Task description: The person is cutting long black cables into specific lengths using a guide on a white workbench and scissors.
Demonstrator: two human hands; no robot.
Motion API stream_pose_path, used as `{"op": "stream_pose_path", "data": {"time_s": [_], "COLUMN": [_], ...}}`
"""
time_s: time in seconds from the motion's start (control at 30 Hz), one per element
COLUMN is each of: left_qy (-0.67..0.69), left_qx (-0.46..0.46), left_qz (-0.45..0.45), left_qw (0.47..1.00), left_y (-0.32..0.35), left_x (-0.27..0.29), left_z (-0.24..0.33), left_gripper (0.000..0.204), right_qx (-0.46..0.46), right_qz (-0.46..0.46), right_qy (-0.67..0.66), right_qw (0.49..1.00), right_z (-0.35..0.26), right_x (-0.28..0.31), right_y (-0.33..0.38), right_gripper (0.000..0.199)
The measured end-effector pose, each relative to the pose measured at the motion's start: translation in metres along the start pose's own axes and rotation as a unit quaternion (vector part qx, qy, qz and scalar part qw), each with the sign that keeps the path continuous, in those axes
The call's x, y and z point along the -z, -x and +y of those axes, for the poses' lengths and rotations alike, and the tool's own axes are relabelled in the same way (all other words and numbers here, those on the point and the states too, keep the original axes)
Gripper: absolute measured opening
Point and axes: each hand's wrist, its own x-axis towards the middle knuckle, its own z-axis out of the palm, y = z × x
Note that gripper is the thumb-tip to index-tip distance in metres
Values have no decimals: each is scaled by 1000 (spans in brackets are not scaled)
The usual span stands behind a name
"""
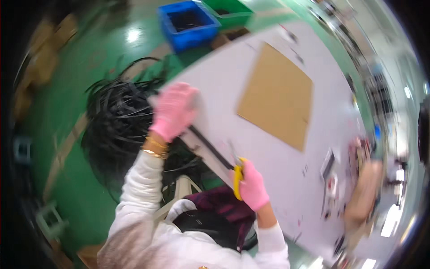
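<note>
My right hand (253, 185), in a pink glove, is closed round yellow-handled scissors (237, 179) near the table's front edge. The blades of the scissors point away from me. A flat black strip (210, 147) runs slantwise along that edge, from beneath my left hand to beside the scissors and my right fingers. My left hand (174, 111), also pink-gloved, looks closed over the strip's far end at the table's left side. Motion blurs its fingers. Whether my right fingers also pinch the strip, I cannot tell.
A large heap of black strips (121, 112) lies left of the white table (215, 80). On the table rests a brown cardboard sheet (277, 96). Blue (190, 27) and green (230, 12) bins stand on the floor beyond. Small items and a cardboard piece (365, 190) lie at the right.
</note>
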Motion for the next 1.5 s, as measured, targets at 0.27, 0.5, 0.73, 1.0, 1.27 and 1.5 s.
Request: {"op": "stream_pose_path", "data": {"time_s": [0.27,0.5,0.73,1.0,1.27,1.5], "left_qy": [-91,-130,-125,-105,-90,-92], "left_qx": [-14,-119,-109,-101,-100,-99], "left_qz": [-81,-102,-107,-113,-107,-113], "left_qw": [992,979,980,983,985,984], "left_y": [-5,-21,-16,-20,-22,-22], "left_x": [4,3,2,6,5,2], "left_z": [-36,-48,-57,-54,-56,-65], "left_gripper": [48,39,39,39,39,38], "right_qx": [-169,-329,-391,-421,-427,-429], "right_qz": [-9,36,-3,-27,-40,-63], "right_qy": [-239,-352,-126,7,65,70], "right_qw": [956,875,912,907,901,898], "right_z": [61,132,184,206,213,210], "right_x": [81,171,199,181,178,182], "right_y": [165,332,303,287,286,280], "right_gripper": [30,16,24,38,37,36]}}
